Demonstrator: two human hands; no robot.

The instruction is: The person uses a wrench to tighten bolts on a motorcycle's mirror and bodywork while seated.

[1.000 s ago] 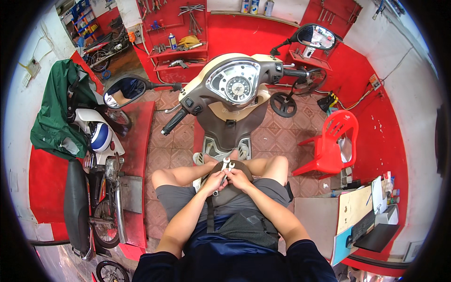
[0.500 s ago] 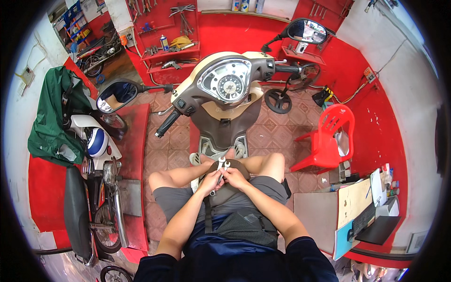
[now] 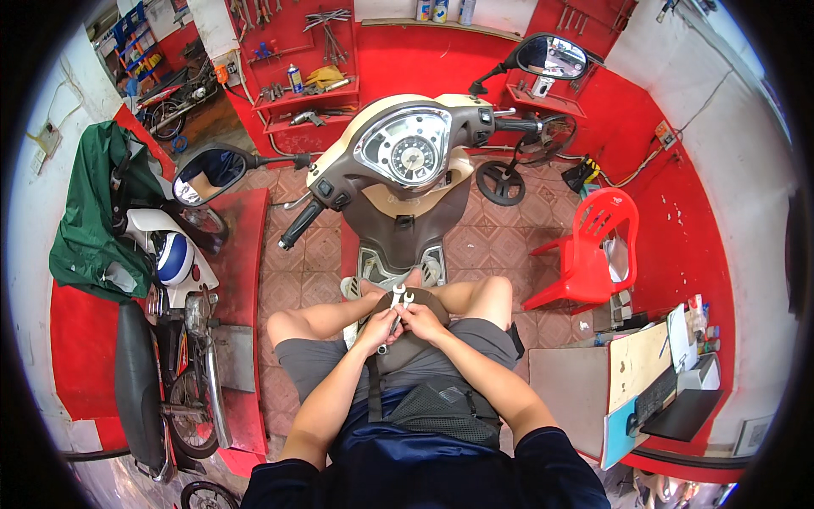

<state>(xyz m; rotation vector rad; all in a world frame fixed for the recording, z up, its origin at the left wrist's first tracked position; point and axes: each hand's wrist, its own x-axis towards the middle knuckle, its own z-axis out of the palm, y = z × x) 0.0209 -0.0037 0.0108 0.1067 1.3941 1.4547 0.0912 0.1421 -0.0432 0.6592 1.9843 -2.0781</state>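
Red walls and a tiled floor are framing this small repair shop. At the far left, a green cover (image 3: 89, 216) is draping over a parked motorbike (image 3: 161, 339), whose black seat is pointing toward the lower edge. A round mirror (image 3: 208, 174) is sticking out from the cream scooter (image 3: 407, 170) standing in the middle, its speedometer facing up. The person is sitting astride the scooter's seat, knees apart. The left hand (image 3: 379, 327) is curling around the lower end of a pair of small metal wrenches (image 3: 395, 310), and the right hand (image 3: 421, 320) is pinching them from the other side, fingers pressed together on the shafts. The wrenches are sitting just above the lap, between both hands, heads pointing toward the scooter. Farther right, a red plastic chair (image 3: 589, 254) is standing beside the wall.
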